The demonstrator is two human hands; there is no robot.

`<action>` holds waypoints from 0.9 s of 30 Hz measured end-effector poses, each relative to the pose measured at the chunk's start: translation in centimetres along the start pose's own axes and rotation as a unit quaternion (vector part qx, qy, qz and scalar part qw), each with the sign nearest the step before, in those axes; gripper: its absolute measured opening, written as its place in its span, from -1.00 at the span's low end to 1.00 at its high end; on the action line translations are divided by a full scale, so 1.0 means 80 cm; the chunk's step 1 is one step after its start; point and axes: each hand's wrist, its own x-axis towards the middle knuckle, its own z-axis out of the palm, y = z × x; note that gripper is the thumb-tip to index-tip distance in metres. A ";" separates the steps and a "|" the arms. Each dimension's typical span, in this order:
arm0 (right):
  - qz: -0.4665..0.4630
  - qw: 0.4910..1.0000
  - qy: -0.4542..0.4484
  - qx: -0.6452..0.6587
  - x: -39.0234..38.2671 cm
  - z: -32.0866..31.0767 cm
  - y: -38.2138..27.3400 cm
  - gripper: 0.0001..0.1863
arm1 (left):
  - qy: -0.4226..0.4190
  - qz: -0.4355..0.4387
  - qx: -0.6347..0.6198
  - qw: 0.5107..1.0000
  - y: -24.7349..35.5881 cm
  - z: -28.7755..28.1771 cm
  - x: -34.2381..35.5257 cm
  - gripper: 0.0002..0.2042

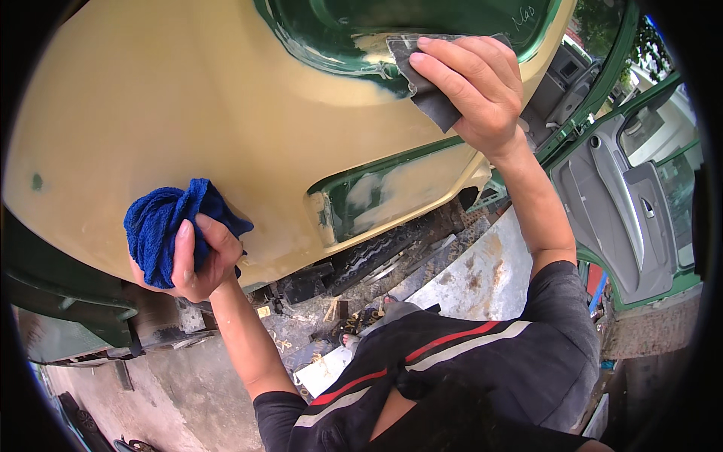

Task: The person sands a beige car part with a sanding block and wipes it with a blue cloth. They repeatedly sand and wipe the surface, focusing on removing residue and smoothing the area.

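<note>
— What's in your left hand?
— A bunched blue cloth, gripped tight against the cream-filled car panel, low on its left.
— And your right hand?
— My fingers press a dark sheet of sandpaper flat near the panel's green edge, beside the open door.

fluffy blue cloth, dark gritty sandpaper, matt beige filler-coated panel.
</note>
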 end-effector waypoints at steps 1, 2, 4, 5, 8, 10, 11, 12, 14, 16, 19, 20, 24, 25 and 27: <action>-0.012 0.999 0.018 -0.034 0.003 -0.006 0.003 -0.64 | 0.000 0.006 0.000 1.000 -0.001 -0.002 0.001 -0.72; 0.001 0.997 0.035 -0.062 0.001 -0.009 0.007 -0.61 | -0.001 0.011 0.000 1.000 -0.001 -0.005 0.001 -0.72; 0.037 0.989 0.060 -0.128 -0.001 -0.017 0.012 -0.55 | -0.008 0.021 0.006 1.000 -0.002 -0.007 0.002 -0.71; 0.039 0.986 0.072 -0.145 0.001 -0.024 0.015 -0.51 | -0.010 0.025 0.011 1.000 -0.004 -0.007 0.001 -0.71; 0.038 0.995 0.038 -0.090 0.003 0.006 0.004 -0.42 | -0.011 0.016 0.013 1.000 -0.002 -0.007 -0.003 -0.71; 0.036 0.994 -0.104 -0.016 -0.004 0.033 -0.007 -0.29 | -0.007 0.006 0.007 1.000 0.002 -0.005 -0.001 -0.71; 0.066 0.986 -0.150 0.032 -0.003 0.019 -0.011 -0.29 | -0.007 0.004 0.003 1.000 0.002 -0.004 0.000 -0.72; 0.089 0.973 -0.196 0.079 0.009 -0.001 -0.008 -0.28 | -0.008 0.003 0.002 1.000 0.002 -0.005 0.000 -0.72; 0.062 0.971 -0.203 0.107 0.007 -0.021 0.022 -0.31 | -0.007 -0.002 0.006 1.000 0.004 -0.008 0.002 -0.72; 0.040 0.980 -0.194 -0.019 -0.006 -0.019 0.038 -0.54 | 0.000 -0.012 0.009 1.000 0.007 -0.003 0.000 -0.72; 0.137 0.972 -0.179 0.068 -0.003 -0.018 0.027 -0.55 | 0.001 -0.007 0.005 1.000 0.004 -0.001 -0.002 -0.73; 0.164 0.963 -0.196 0.089 0.005 -0.025 0.030 -0.56 | 0.000 -0.003 -0.001 1.000 0.003 0.001 -0.003 -0.74; 0.176 0.923 -0.322 0.116 -0.004 -0.035 0.035 -0.62 | 0.011 -0.005 0.020 1.000 0.008 0.006 0.001 -0.74; 0.174 0.929 -0.295 0.140 -0.005 -0.037 0.037 -0.65 | 0.012 -0.008 0.025 1.000 0.011 0.007 0.002 -0.74; 0.169 0.938 -0.238 0.189 -0.005 -0.039 0.041 -0.69 | 0.009 -0.011 0.038 0.999 0.014 0.007 0.004 -0.73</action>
